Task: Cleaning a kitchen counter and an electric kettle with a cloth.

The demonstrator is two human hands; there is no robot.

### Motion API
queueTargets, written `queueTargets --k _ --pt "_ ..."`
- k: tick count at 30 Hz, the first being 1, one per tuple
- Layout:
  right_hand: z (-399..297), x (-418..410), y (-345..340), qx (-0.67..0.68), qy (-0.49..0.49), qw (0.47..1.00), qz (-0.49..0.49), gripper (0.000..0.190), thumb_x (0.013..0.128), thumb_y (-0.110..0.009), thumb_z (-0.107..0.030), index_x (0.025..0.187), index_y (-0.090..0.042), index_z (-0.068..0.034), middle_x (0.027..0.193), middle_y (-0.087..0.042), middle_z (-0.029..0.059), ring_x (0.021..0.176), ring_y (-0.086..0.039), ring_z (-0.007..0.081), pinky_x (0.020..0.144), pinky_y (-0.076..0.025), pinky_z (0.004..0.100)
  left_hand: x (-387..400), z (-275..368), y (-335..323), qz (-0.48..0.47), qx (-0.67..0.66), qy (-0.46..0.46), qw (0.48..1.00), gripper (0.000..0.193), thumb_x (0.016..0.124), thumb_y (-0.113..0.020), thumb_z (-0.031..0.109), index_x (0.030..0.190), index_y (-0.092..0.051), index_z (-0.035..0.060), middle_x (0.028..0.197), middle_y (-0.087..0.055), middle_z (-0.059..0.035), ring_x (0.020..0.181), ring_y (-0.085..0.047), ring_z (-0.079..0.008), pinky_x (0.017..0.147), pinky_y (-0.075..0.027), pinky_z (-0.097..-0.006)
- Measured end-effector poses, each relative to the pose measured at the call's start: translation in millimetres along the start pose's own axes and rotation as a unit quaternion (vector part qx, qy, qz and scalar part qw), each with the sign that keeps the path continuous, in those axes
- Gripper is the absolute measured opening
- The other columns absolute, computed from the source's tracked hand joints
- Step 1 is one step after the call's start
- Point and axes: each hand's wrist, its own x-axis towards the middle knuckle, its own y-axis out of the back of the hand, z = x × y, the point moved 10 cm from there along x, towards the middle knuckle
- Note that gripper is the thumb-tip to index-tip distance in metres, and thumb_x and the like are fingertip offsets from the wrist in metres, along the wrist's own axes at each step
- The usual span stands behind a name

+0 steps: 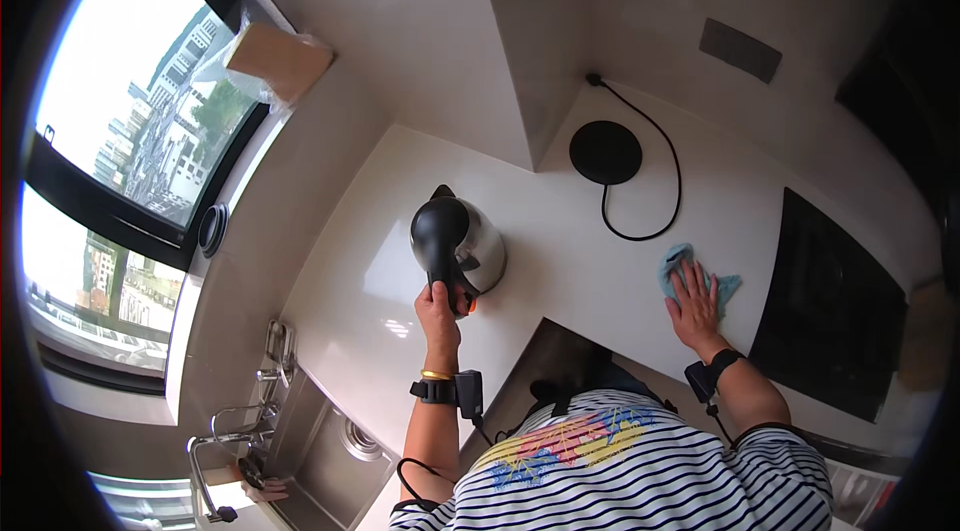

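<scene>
My left hand (438, 317) grips the black handle of an electric kettle (486, 242) with a shiny metal body and black lid. The kettle is over the white countertop (360, 261); whether its bottom touches the counter I cannot tell. Flat on a light blue cloth (677, 261), my right hand (695, 306) presses it against the counter with fingers spread. Behind the cloth lies the round black kettle base (606, 152). Its black cord (679, 178) loops over the counter to a plug near the wall corner.
A black cooktop (829, 313) is set in the counter at the right. At the lower left are a steel sink (326, 467) and a chrome faucet (196, 463). A wall corner (534, 156) juts out behind the kettle. The counter's inner edge bends near my body.
</scene>
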Motion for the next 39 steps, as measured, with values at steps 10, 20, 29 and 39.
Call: queueTargets --k 10,20,29,39 --pt "0 3 7 0.032 0.008 0.999 -0.017 0.057 0.089 -0.059 -0.035 0.138 -0.047 -0.009 0.154 -0.028 0.0158 0.145 -0.019 0.0372 0.113 -0.012 0.0601 21 20 -89 -0.086 -0.035 -0.002 0.996 0.075 0.085 -0.052 0.073 0.079 -0.056 -0.0019 0.053 -0.047 -0.0039 0.044 -0.043 -0.0117 0.042 -0.031 -0.0258" --pt "6 15 0 0.047 0.131 0.988 -0.066 0.057 0.091 -0.056 -0.045 0.139 -0.048 -0.015 0.155 -0.029 0.0129 0.145 -0.021 0.0317 0.116 -0.012 0.0562 110 -4 -242 -0.171 -0.057 0.024 0.983 0.066 0.091 -0.053 0.064 0.076 -0.056 -0.0001 0.052 -0.049 -0.0053 0.043 -0.044 -0.0123 0.041 -0.033 -0.0264" --pt "4 14 3 0.068 0.123 0.988 -0.060 0.058 0.088 -0.060 -0.047 0.136 -0.052 -0.017 0.153 -0.033 0.0115 0.145 -0.022 0.0319 0.115 -0.012 0.0571 160 -33 -297 -0.172 -0.023 0.015 0.985 0.062 0.095 -0.049 0.059 0.074 -0.057 0.0011 0.054 -0.052 -0.0059 0.045 -0.046 -0.0130 0.046 -0.037 -0.0267" --pt "6 17 -3 0.054 0.112 0.989 -0.080 0.059 0.089 -0.056 -0.053 0.138 -0.051 -0.020 0.154 -0.031 0.0078 0.146 -0.019 0.0296 0.116 -0.010 0.0566 162 -39 -310 -0.192 -0.042 0.007 0.980 0.060 0.097 -0.047 0.056 0.076 -0.058 0.0002 0.053 -0.052 -0.0056 0.047 -0.047 -0.0131 0.047 -0.038 -0.0260"
